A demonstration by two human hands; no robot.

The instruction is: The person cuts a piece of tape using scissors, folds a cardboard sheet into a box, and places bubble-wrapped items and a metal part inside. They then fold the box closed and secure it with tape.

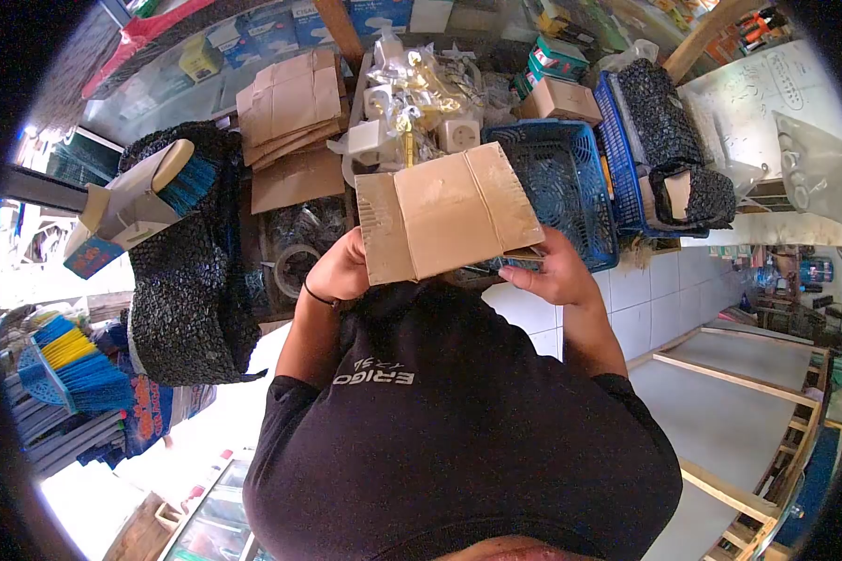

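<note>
"What's nearest?"

"A flat, pale brown piece of folded cardboard [449, 213], held before the chest above the near side of the crowded counter [276, 313]. The left hand [341, 268] grasps it at 8 o'clock, the right hand [554, 269] at 4. Its face is plain and crossed by creases, with ribbing along the left edge."

"And on the counter, with that cardboard as the dial's centre?"

"At 2, an open blue plastic basket [557, 173]; at 12, a square white wall socket [458, 136] among clear-bagged, gold-coloured fittings [421, 89]; at 10, a stack of flattened brown cardboard [295, 103]. Further off, at 1, green cartons [559, 58] near a brown cardboard box [561, 100]."

"The room?"

"At 8, a hanging sheet of black bubble wrap [187, 299]; at 9, a blue-bristled brush [192, 182]. A white-tiled floor [646, 290] shows at 4, then a large pale wood-framed panel [739, 393]. Farthest, at 11, blue-and-white cartons [313, 30]."
</note>
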